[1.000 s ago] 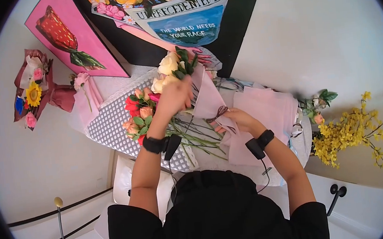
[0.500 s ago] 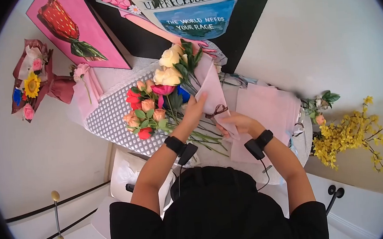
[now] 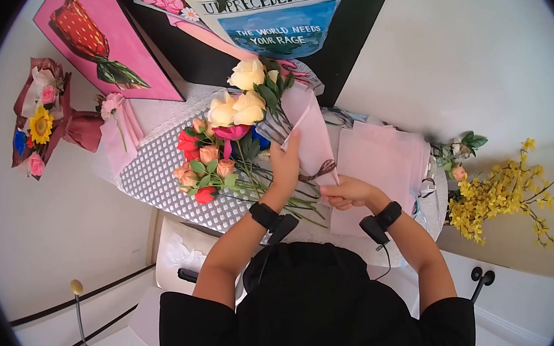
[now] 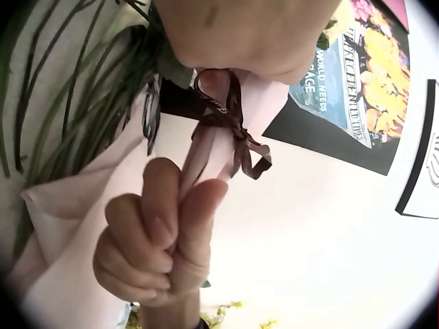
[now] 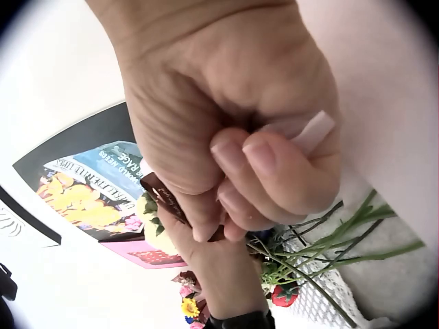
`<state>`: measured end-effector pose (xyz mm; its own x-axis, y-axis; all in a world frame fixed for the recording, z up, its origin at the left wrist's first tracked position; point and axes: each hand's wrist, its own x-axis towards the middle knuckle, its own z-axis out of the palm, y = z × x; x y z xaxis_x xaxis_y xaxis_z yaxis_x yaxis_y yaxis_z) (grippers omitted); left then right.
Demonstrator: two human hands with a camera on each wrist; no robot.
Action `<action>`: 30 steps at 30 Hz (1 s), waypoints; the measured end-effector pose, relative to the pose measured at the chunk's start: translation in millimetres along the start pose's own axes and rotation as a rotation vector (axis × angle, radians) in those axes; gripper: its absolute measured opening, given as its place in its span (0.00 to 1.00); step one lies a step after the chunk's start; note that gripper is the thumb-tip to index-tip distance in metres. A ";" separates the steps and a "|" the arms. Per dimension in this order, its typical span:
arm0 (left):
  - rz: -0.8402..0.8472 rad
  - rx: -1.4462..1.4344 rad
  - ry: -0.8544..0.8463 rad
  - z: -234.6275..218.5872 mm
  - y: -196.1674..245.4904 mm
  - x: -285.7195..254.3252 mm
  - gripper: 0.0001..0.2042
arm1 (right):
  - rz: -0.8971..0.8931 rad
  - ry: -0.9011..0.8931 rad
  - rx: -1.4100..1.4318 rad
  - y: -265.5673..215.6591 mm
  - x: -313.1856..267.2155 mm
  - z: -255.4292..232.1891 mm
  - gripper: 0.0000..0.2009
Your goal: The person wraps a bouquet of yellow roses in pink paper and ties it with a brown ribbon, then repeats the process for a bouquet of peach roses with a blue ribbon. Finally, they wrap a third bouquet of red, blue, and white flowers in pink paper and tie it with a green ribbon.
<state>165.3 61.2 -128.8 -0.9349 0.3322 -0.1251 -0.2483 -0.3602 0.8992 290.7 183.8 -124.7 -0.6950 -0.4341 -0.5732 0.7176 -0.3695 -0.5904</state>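
Observation:
A bouquet of cream roses (image 3: pixel 246 74) with dark green leaves leans out of a pale pink paper wrap (image 3: pixel 310 120). A brown ribbon (image 3: pixel 325 168) is tied in a bow around the wrap's narrow part. My left hand (image 3: pixel 285 165) holds the wrap from its left side just above the bow, thumb along the paper. Below the ribbon, my right hand (image 3: pixel 347 193) grips the wrap's narrow lower end; in the left wrist view its fingers (image 4: pixel 159 219) curl around the paper. A bit of white paper (image 5: pixel 315 131) pokes out of that fist in the right wrist view.
Peach roses (image 3: pixel 209 154) and red ones lie left of the bouquet on a grey-and-white patterned cloth (image 3: pixel 157 174), their green stems (image 3: pixel 304 212) toward me. Pink paper sheets (image 3: pixel 383 163) are stacked at right. Paintings (image 3: pixel 276 29) stand behind; yellow blossoms (image 3: pixel 492 185) are far right.
My left hand has come down from beside the cream roses to the wrap above the bow. My right hand has closed around the wrap's lower end, and the roses have shifted slightly left.

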 end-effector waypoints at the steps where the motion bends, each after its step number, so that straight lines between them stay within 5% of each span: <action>1: 0.075 0.025 -0.003 3.0 6.6 -3.7 0.14 | -0.114 -0.016 -0.121 -3.6 -4.3 4.5 0.13; 5: 0.099 0.158 -0.147 9.5 40.9 -13.7 0.11 | -0.426 0.056 -0.346 -26.1 -7.2 6.1 0.13; 11: 0.252 0.150 -0.195 21.8 47.6 -16.5 0.12 | -0.540 0.141 -0.257 -48.5 -5.7 12.4 0.13; 17: 0.177 0.108 -0.108 13.7 57.9 -0.5 0.13 | -0.415 -0.113 -0.070 -45.6 -21.4 9.9 0.14; 24: 0.270 0.130 -0.129 25.6 62.2 -8.6 0.12 | -0.423 0.095 -0.196 -55.4 -25.8 30.5 0.14; 30: 0.187 0.221 -0.243 21.1 65.0 -9.5 0.11 | -0.420 -0.109 -0.039 -63.7 -19.4 24.4 0.15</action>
<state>163.4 52.9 -60.4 -0.8650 0.4849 0.1289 0.0064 -0.2463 0.9692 259.6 195.8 -62.1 -0.9161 -0.3379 -0.2160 0.3695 -0.5019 -0.7820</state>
